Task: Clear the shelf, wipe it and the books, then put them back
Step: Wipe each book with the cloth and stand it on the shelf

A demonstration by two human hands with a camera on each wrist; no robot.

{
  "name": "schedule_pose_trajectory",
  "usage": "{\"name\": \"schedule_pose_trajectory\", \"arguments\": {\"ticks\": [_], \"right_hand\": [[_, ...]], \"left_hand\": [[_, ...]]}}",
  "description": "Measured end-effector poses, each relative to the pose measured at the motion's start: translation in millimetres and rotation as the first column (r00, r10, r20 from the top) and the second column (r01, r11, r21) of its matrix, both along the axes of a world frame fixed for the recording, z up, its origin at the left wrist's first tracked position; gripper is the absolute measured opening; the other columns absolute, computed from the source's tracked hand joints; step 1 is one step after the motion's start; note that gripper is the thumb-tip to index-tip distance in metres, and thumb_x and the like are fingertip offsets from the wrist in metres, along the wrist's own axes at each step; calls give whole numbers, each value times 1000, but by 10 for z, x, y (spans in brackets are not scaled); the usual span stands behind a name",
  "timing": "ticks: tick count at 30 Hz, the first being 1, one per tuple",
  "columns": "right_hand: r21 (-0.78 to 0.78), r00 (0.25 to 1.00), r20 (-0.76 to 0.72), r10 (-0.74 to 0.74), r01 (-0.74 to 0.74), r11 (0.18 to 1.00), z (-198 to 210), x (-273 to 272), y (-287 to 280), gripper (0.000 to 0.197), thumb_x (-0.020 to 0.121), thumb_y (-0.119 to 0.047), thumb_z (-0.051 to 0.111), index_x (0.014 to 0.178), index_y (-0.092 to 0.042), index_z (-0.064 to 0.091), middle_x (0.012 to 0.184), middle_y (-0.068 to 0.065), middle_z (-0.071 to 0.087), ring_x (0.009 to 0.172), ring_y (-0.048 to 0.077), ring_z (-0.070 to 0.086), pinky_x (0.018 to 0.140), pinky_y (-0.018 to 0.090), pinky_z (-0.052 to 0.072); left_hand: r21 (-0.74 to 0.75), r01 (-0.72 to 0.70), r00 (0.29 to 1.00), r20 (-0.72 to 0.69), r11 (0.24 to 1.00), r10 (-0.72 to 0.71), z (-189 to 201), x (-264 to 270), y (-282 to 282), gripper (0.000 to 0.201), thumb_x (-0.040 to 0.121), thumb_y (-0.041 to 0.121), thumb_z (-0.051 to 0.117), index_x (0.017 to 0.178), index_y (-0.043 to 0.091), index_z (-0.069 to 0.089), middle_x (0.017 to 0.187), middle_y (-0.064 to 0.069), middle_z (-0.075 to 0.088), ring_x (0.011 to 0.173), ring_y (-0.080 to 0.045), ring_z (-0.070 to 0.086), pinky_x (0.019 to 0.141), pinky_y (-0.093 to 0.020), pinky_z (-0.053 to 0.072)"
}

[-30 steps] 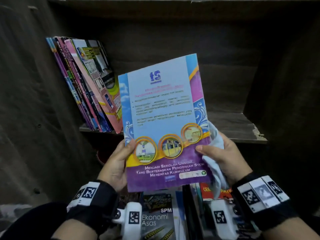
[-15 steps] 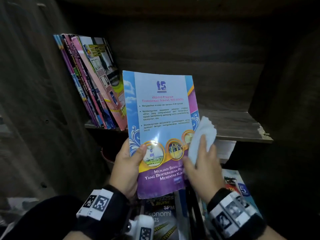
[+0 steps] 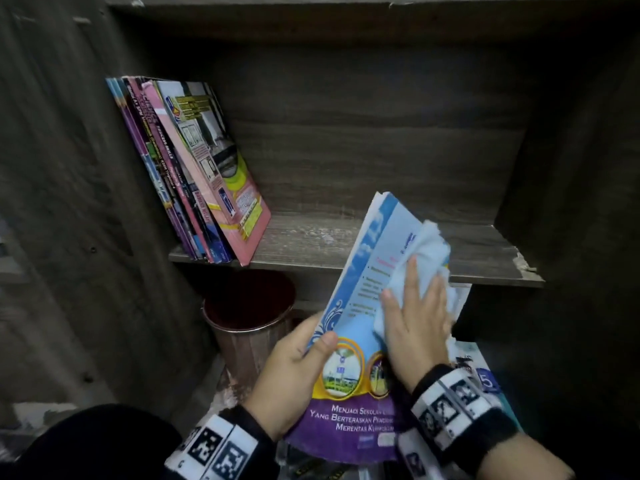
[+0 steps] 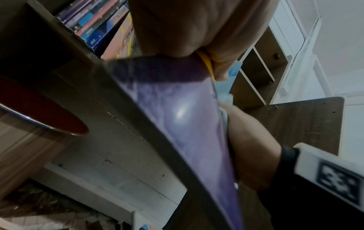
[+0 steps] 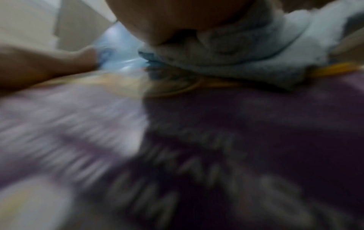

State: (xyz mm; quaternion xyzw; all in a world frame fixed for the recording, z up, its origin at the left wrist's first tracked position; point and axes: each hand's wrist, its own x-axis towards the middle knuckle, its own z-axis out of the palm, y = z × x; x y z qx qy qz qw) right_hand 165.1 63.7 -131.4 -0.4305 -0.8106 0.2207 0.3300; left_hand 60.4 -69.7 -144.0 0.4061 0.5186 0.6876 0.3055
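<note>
A thin blue and purple book tilts away from me in front of the wooden shelf. My left hand grips its lower left edge, thumb on the cover; the left wrist view shows that hand pinching the purple cover. My right hand lies flat with straight fingers and presses a pale blue cloth onto the cover. The right wrist view is blurred but shows the cloth under the palm on the purple cover.
Several books lean against the left wall of the shelf; the right part of the board is bare. A copper-coloured bin stands below the shelf. More books lie under my hands, at the lower right.
The book has tipped back and swung to the right. My right hand has slid the cloth up the cover from beside the lower edge. The left hand keeps its grip.
</note>
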Motion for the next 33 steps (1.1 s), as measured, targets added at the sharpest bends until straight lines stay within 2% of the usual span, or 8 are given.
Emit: {"name": "schedule_pose_trajectory", "arguments": {"ticks": [5,9,12,16,21,25,30,33], "right_hand": [[487,937,98,336,-340,804,-191,-24,-159,53,96,-62,14,146,-53,1,159,2,1,147,13,-10,107,55,15],[147,993,-116,34,-17,989,-65,7,250,55,92,-66,17,144,-56,5,159,10,9,146,20,3,117,52,11],[-89,976,-176,-125,110,990,-23,23,326,65,87,-62,16,149,-46,6,159,7,9,146,26,8,117,50,12],[110,972,44,230,-233,966,-93,-30,-204,58,82,-73,-1,137,-62,-14,160,-3,-11,145,10,-15,117,47,1],[409,900,271,341,-429,806,-430,-41,-715,59,98,-55,12,153,-31,7,155,10,23,142,28,20,98,52,29],[404,873,287,394,-484,776,-407,-60,-622,56,98,-57,15,151,-38,8,157,7,20,144,29,16,100,55,25],[223,983,-21,183,-174,959,-132,-46,-91,61,85,-73,18,141,-60,-3,159,-3,-6,146,15,-11,115,51,2],[10,959,-280,-52,57,998,62,41,266,68,88,-62,42,149,-41,20,157,13,17,144,26,18,115,37,18]], "left_hand": [[-13,-7,996,-92,1000,5,-6,10,-29,36,87,24,55,122,21,60,117,4,70,111,-14,64,94,-27,50],[-20,32,996,-85,999,-34,39,-4,-59,34,91,24,54,125,18,58,118,2,69,111,-17,65,92,-29,52],[-22,55,992,-111,998,-57,38,48,-54,37,88,26,51,123,18,59,115,6,70,108,-12,66,86,-21,51],[20,-17,998,-65,1000,19,19,72,-16,39,89,32,45,119,14,61,116,1,70,111,-17,64,92,-27,51],[104,-164,976,158,981,147,95,-8,-27,41,94,38,41,120,14,59,115,-4,70,110,-20,65,95,-32,52],[126,-169,962,236,978,136,121,-36,-5,40,91,31,41,123,15,57,115,-5,70,107,-20,66,86,-28,55],[59,-99,991,100,993,93,66,4,-37,37,88,26,47,119,12,61,115,-7,70,108,-24,65,90,-34,53],[65,-45,996,81,997,39,103,15,-70,37,88,25,47,120,12,61,115,-6,70,108,-21,65,89,-30,54]]}}
